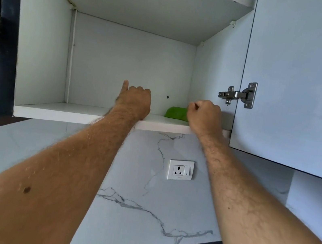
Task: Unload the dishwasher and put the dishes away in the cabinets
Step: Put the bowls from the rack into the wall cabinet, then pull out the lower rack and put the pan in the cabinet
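Green dish (176,113) sits on the cabinet shelf (85,111) between both hands, left hand (135,101) and right hand (205,116) curled, apparently holding nothing

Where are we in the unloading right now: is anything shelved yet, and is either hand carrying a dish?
Done: the cabinet door is open and one green dish sits on the lower shelf, at its right end. In hand: nothing visible; the left hand and right hand are curled above the shelf, the right beside the green dish. Left: unclear, the dishwasher is out of view.
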Demonstrator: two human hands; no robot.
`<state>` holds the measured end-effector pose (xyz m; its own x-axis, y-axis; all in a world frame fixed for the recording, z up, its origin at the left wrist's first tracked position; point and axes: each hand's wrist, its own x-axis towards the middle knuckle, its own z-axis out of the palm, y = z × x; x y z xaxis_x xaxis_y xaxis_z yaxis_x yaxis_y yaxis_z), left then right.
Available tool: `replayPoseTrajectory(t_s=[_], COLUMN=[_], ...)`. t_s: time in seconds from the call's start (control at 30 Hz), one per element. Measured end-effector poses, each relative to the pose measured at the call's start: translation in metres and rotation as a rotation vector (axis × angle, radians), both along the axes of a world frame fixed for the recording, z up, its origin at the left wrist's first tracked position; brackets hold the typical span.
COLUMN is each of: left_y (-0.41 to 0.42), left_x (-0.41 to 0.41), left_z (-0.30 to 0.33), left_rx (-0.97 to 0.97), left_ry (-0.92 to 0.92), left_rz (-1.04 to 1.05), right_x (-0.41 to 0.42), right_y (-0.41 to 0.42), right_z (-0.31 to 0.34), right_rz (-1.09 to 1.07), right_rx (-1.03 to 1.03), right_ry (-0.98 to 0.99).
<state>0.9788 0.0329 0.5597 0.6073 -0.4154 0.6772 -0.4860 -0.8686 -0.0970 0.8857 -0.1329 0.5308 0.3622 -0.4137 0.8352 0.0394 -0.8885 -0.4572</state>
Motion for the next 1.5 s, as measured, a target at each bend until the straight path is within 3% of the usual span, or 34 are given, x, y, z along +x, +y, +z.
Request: replayPoseTrajectory(t_s=[0.13,0.27,0.43,0.6,1.0,1.5], left_y=[0.009,0.021,0.038,0.063,0.082,0.057], left_x=[-0.027,-0.058,-0.087,-0.120,-0.230,-0.388], left_z=[0.003,-0.013,-0.060,-0.118,-0.196,-0.320], left_rx=[-0.129,-0.373,-0.422,-0.355,-0.324,-0.146], left_ry=[-0.131,-0.049,-0.183,-0.155,0.197,0.409], left_rz=[-0.139,-0.355,-0.543,-0.557,-0.708,-0.965], right_x=[-0.022,-0.051,-0.091,-0.140,-0.269,-0.451], right_y=[0.015,0.026,0.046,0.067,0.126,0.152], right_z=[-0.009,-0.020,-0.051,-0.082,-0.147,-0.258], right_rz=[-0.089,-0.163,-0.232,-0.333,-0.547,-0.794], right_rx=[-0.083,-0.148,-0.194,-0.199,-0.152,0.108], right_ry=[0.118,0.220,0.255,0.327,0.536,0.780])
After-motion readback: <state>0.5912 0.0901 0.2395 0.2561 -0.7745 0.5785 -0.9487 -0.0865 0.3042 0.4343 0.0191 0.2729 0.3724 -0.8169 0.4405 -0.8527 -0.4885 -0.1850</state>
